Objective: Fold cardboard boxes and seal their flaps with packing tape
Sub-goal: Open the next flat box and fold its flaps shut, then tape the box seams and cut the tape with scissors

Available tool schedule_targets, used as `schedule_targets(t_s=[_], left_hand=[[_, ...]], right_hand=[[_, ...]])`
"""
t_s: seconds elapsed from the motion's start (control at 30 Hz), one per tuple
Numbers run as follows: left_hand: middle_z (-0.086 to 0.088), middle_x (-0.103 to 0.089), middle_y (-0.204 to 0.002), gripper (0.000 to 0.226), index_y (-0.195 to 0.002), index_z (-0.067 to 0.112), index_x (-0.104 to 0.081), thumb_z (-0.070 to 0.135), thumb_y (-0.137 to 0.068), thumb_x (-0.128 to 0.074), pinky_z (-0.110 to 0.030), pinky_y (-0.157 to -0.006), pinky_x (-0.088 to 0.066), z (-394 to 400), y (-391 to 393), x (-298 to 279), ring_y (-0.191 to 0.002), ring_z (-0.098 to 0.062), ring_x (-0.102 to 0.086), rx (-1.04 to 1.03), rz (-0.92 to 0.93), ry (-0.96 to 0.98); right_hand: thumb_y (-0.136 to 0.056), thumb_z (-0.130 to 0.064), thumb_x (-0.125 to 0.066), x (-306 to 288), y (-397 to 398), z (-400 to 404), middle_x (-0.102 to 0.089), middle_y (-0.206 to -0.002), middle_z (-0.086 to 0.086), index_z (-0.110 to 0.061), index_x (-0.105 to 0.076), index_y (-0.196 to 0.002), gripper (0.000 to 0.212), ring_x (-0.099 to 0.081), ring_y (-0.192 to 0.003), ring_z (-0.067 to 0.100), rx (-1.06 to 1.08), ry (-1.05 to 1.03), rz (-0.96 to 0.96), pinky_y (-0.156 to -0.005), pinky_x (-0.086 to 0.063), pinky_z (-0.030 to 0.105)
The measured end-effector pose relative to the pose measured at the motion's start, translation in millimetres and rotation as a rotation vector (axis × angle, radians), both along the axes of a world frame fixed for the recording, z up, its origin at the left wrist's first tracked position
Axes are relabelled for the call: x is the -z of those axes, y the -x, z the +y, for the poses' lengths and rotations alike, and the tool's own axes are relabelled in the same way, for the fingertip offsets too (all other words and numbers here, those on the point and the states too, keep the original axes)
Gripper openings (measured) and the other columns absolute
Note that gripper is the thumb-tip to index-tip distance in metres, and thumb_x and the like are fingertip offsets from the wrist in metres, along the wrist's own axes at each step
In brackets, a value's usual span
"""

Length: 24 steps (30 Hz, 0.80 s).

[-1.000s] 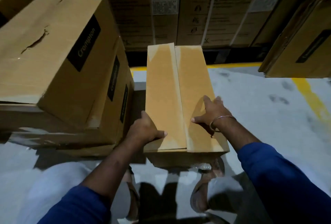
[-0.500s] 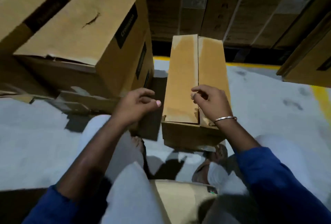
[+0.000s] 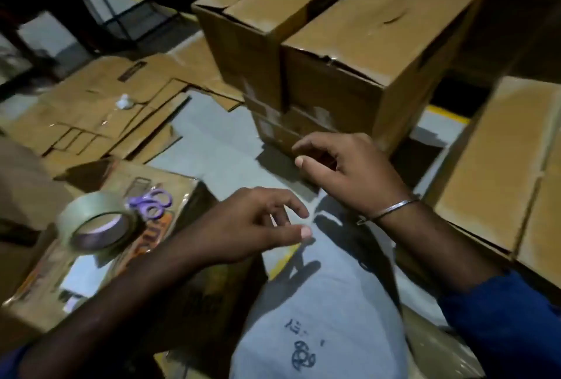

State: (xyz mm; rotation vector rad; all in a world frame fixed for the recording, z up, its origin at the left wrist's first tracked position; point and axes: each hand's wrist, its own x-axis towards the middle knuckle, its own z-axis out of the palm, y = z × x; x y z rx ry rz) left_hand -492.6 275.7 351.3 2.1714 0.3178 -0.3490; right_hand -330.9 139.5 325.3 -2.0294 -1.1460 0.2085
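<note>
At the far left, a roll of clear packing tape (image 3: 97,222) lies on its side on a printed cardboard piece (image 3: 127,178), and a pair of purple-handled scissors (image 3: 151,201) lies just beside it, toward the right. Behind them, flattened cardboard sheets (image 3: 100,108) lie overlapping on the grey floor (image 3: 212,142), with a small white scrap (image 3: 124,101) on top.

Nearer the middle, the left hand (image 3: 243,227) hovers above the floor, holding nothing; its fingers (image 3: 291,205) are loosely curled and slightly spread, the thumb pointing right. It is near the tape but apart from it. Just to the right and a little further away, the right hand (image 3: 349,172) also hangs free, its fingers relaxed and gently curled around nothing, with a thin metal bangle (image 3: 388,210) at the wrist. Both forearms come out of blue sleeves (image 3: 501,324).

Behind the right hand stand stacked cardboard boxes (image 3: 349,45), their flaps closed, the upper two side by side on a lower one. At the far right edge, another closed cardboard box (image 3: 498,166) sits on the floor with its top seam showing, apart from both hands. The view is somewhat blurred.
</note>
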Motion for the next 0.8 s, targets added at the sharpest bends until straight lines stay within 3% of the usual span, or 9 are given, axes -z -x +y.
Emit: schedule_targets(t_s=[0.13,0.2,0.27,0.33,0.43,0.53,0.63,0.7,0.8], left_hand=[[0.012,-0.074,-0.101,0.04,-0.122,0.042,-0.063,0.063,-0.088,-0.07,-0.033,-0.081,-0.057,40,50,-23,-0.092,-0.002,-0.07,0.154,0.231,-0.102],[0.01,-0.074,-0.103,0.043,-0.124,0.039,-0.063,0.06,-0.088,-0.069,-0.028,-0.079,-0.058,72,76,-43,-0.091,-0.005,-0.07,0.07,0.307,-0.079],[0.006,-0.075,-0.095,0.037,-0.112,0.035,-0.068,0.063,-0.086,-0.069,-0.032,-0.069,-0.057,108,100,-59,-0.083,-0.008,-0.071,-0.151,0.238,-0.134],[0.007,-0.073,-0.083,0.045,-0.097,0.035,-0.069,0.076,-0.081,-0.066,-0.031,-0.061,-0.048,142,112,-64,-0.073,-0.008,-0.068,-0.356,0.088,-0.372],[0.006,-0.07,-0.084,0.042,-0.096,0.032,-0.065,0.072,-0.085,-0.065,-0.038,-0.069,-0.055,184,103,-49,-0.078,-0.018,-0.066,-0.479,0.013,-0.716],[-0.002,-0.069,-0.113,0.054,-0.117,0.031,-0.059,0.075,-0.086,-0.06,-0.047,-0.087,-0.057,214,82,-21,-0.101,-0.028,-0.065,-0.325,0.436,-0.915],[-0.01,-0.06,-0.134,0.072,-0.129,0.028,-0.058,0.082,-0.082,-0.056,-0.049,-0.097,-0.053,228,71,4,-0.112,-0.031,-0.061,-0.138,0.751,-0.933],[-0.013,-0.063,-0.129,0.064,-0.127,0.019,-0.063,0.072,-0.09,-0.056,-0.041,-0.094,-0.051,227,68,8,-0.103,-0.029,-0.061,-0.088,0.8,-0.901],[-0.007,-0.072,-0.092,0.046,-0.114,0.012,-0.066,0.052,-0.093,-0.069,-0.038,-0.08,-0.054,221,65,16,-0.081,-0.022,-0.066,-0.164,0.736,-0.785]], right_hand=[[-0.091,-0.055,-0.053,14,38,62,-0.074,-0.099,-0.011,-0.034,-0.072,-0.116,0.037,-0.068,-0.09,0.013,-0.185,0.097,-0.001,-0.073,-0.057,0.041],[-0.091,-0.055,-0.053,21,57,84,-0.074,-0.095,-0.01,-0.035,-0.071,-0.116,0.037,-0.069,-0.088,0.016,-0.25,0.115,-0.014,-0.071,-0.057,0.041],[-0.09,-0.052,-0.053,27,75,104,-0.074,-0.093,-0.008,-0.031,-0.072,-0.111,0.035,-0.068,-0.087,0.018,-0.285,0.126,-0.042,-0.069,-0.057,0.04],[-0.089,-0.05,-0.051,34,91,124,-0.071,-0.093,-0.005,-0.028,-0.071,-0.104,0.033,-0.066,-0.089,0.022,-0.299,0.153,-0.08,-0.068,-0.055,0.04],[-0.092,-0.051,-0.056,43,115,156,-0.063,-0.096,-0.004,-0.028,-0.071,-0.102,0.029,-0.062,-0.093,0.026,-0.308,0.188,-0.103,-0.067,-0.048,0.038],[-0.095,-0.051,-0.058,46,134,182,-0.059,-0.105,-0.001,-0.029,-0.072,-0.109,0.031,-0.058,-0.102,0.025,-0.282,0.215,-0.132,-0.067,-0.039,0.034],[-0.097,-0.049,-0.057,54,147,197,-0.057,-0.114,0.001,-0.027,-0.07,-0.12,0.035,-0.055,-0.11,0.024,-0.232,0.229,-0.129,-0.069,-0.035,0.032],[-0.097,-0.049,-0.055,61,154,204,-0.056,-0.117,0.002,-0.025,-0.069,-0.122,0.037,-0.053,-0.113,0.026,-0.197,0.248,-0.141,-0.072,-0.039,0.034],[-0.098,-0.049,-0.055,72,164,211,-0.053,-0.122,0.005,-0.021,-0.066,-0.122,0.039,-0.051,-0.116,0.029,-0.157,0.297,-0.182,-0.084,-0.045,0.039]])
